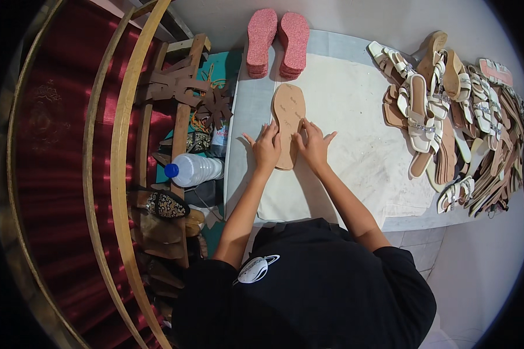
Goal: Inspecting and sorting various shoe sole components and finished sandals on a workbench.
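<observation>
A tan, shoe-shaped insole (pixel 289 107) lies on the pale table cover with its toe end pointing away from me. Small dark printed marks repeat over its face, and its edge looks thick, so it may be a stack. My left hand (pixel 266 146) holds its left edge with the fingertips, the little finger sticking outward. Along the right edge, my right hand (pixel 315 143) grips with thumb and forefinger, its outer finger also spread away. Just beyond the toe end stand two stacks of pink speckled soles, a left stack (pixel 262 38) and a right stack (pixel 294 41).
White strapped sandals (pixel 420 110) and many loose tan soles (pixel 500 168) heap up on the table's right side. To the left, a wooden rack (pixel 183 128) carries brown straps and shoes. A clear bottle with a blue cap (pixel 195 170) lies beside the table's left edge.
</observation>
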Demonstrator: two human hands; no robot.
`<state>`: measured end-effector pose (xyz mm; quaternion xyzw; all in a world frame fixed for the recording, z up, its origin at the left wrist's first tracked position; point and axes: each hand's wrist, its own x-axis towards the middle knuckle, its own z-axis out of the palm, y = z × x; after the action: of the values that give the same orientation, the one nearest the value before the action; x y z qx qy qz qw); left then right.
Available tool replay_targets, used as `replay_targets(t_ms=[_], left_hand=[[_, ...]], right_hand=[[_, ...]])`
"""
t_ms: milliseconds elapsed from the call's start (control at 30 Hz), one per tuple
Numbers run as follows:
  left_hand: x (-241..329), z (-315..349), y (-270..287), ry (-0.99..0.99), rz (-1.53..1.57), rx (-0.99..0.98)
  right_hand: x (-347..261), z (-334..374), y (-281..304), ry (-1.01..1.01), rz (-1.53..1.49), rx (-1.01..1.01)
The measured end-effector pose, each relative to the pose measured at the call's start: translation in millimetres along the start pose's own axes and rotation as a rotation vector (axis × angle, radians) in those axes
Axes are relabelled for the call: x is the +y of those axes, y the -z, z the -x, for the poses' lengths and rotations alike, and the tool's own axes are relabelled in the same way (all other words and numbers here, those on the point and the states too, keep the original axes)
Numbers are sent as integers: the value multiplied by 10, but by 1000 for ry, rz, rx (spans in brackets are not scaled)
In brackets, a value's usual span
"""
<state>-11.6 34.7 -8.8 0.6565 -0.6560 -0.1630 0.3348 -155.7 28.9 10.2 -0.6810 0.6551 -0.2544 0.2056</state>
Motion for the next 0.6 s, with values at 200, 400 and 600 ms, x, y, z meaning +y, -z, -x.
replay_targets(t_ms=[200, 400, 600], left_hand=[[-46, 33, 12, -2, 72, -10], [-7, 18, 17, 35, 92, -38], [-25, 59, 6, 29, 99, -5]], right_hand=[[-49, 148, -20, -22, -187, -61], [-12, 147, -16, -25, -226, -63], [-20, 183, -18, -17, -248, -75]])
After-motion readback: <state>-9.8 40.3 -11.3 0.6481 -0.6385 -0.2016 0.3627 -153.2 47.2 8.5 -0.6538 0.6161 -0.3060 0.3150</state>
